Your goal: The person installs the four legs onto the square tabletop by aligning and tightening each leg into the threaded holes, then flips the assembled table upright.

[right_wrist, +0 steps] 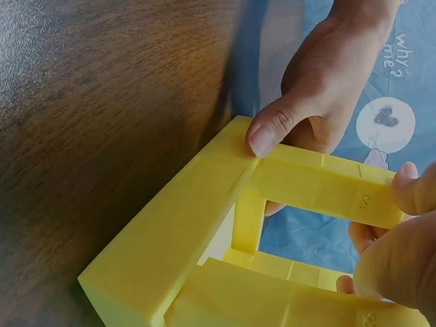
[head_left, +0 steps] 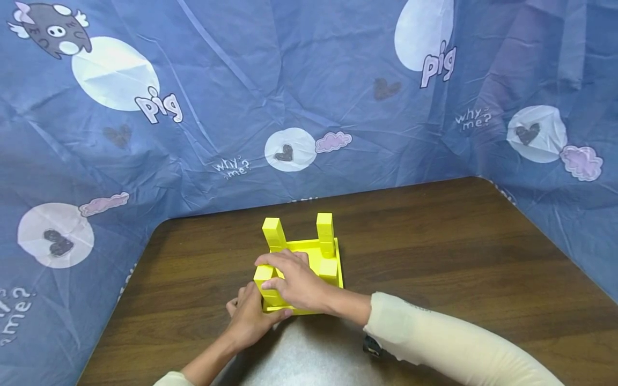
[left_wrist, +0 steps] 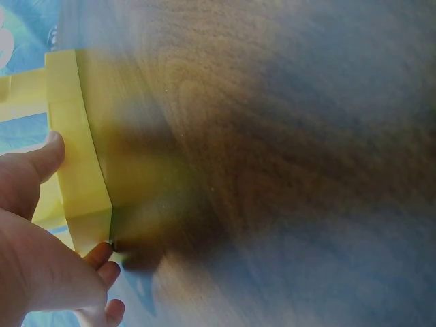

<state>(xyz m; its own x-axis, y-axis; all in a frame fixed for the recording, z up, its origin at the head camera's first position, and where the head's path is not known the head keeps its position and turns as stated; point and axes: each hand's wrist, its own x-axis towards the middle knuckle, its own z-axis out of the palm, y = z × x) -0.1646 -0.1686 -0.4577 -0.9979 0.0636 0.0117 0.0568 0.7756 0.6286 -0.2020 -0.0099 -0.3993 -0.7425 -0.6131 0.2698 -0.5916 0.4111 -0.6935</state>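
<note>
A yellow square base with a raised rim (head_left: 340, 268) lies on the table, and several yellow posts stand up from its corners, like a small stool turned upside down. My left hand (head_left: 248, 321) grips the base's near-left corner; its thumb presses the rim, as the right wrist view also shows. With its thumb and fingers my right hand (head_left: 299, 284) holds the upper end of the near-left post (head_left: 264, 274). In the right wrist view that post (right_wrist: 327, 184) carries small raised digits near its held end. My right hand and forearm hide part of the base's inside.
The posts at far left (head_left: 274, 233), far right (head_left: 325, 233) and near right (head_left: 328, 271) stand close around my right hand. Beneath is a dark wood-grain table (head_left: 458, 241). A blue printed cloth (head_left: 217, 107) hangs behind the table's far edge.
</note>
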